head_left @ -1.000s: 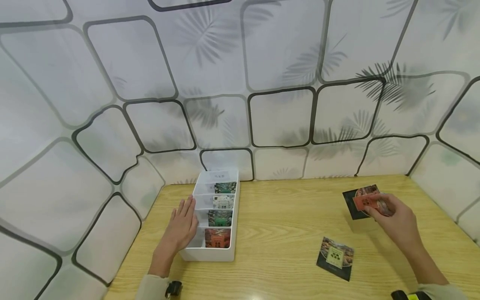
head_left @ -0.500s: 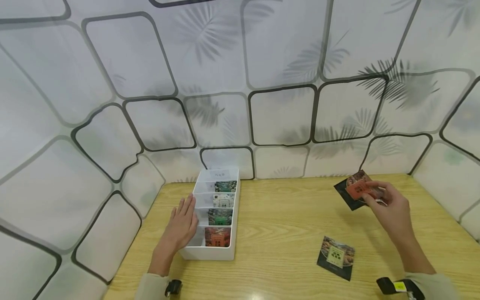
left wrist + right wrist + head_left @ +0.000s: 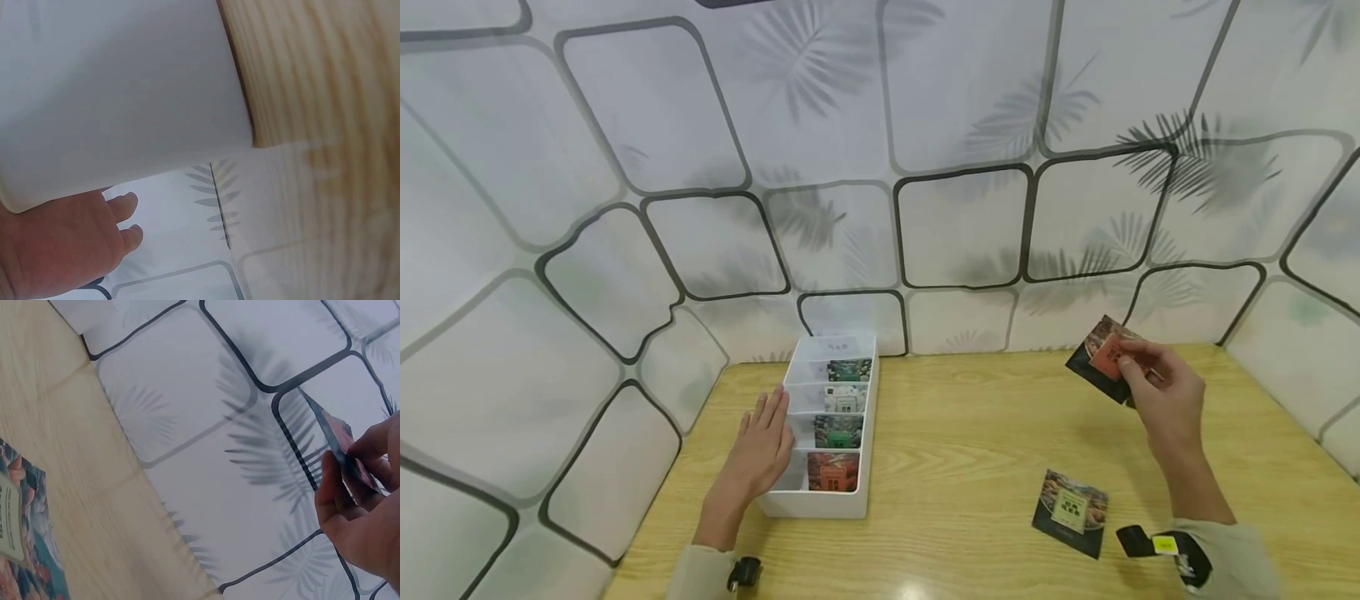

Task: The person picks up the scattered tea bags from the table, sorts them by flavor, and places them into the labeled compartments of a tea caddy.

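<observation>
My right hand (image 3: 1171, 402) pinches a flat, square, dark packet (image 3: 1103, 357) with a red label and food printed on it. It is held tilted above the far right of the table, and the right wrist view shows the thin packet (image 3: 334, 428) nearly edge-on between thumb and fingers. My left hand (image 3: 756, 446), fingers straight, rests along the left side of a white divided box (image 3: 812, 505). Inside the box stand a red packet (image 3: 833, 472), two green ones and a pale one (image 3: 846, 400), each in its own compartment.
A second dark packet (image 3: 1070, 512) with a yellow-green label lies on the wooden table (image 3: 955, 450), right of the box and nearer to me than the held packet. A patterned cloth wall (image 3: 958, 229) rises behind the table and along both sides.
My right hand has moved left and slightly away from me, raising the packet and turning it clockwise. The left hand stays at the box.
</observation>
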{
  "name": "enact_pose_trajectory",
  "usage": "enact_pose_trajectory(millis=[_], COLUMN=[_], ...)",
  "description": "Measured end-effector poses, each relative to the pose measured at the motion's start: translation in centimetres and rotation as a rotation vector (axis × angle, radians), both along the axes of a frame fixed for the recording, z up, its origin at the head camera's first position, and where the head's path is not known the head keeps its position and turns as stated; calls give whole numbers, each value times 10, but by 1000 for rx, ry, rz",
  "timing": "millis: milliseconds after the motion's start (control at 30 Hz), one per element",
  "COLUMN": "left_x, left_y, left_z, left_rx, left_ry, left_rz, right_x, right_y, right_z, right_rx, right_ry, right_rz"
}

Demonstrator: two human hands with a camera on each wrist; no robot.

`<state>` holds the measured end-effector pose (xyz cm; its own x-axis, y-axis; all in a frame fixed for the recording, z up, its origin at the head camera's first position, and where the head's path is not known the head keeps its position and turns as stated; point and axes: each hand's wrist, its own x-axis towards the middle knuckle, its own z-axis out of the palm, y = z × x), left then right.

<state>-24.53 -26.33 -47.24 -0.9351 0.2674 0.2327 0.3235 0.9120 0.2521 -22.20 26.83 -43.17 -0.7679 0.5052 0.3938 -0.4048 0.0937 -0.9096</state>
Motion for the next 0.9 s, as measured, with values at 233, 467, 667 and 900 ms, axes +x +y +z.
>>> enact_pose_trajectory(millis=[233,467,667,900], left_x=[-1,-2,-2,0], left_y=[3,0,-2,-1], left_z=[4,3,2,2], left_rx=[0,-3,-11,-11], left_ry=[-2,-22,-19,-12], left_rz=[-4,-1,4,-1], right_x=[0,2,7,13], right_y=[1,0,-1,2], right_z=[2,-4,-7,-2], right_rx=[-12,26,47,111], right_ry=[6,-13,-29,1], right_rz=[63,81,99,154])
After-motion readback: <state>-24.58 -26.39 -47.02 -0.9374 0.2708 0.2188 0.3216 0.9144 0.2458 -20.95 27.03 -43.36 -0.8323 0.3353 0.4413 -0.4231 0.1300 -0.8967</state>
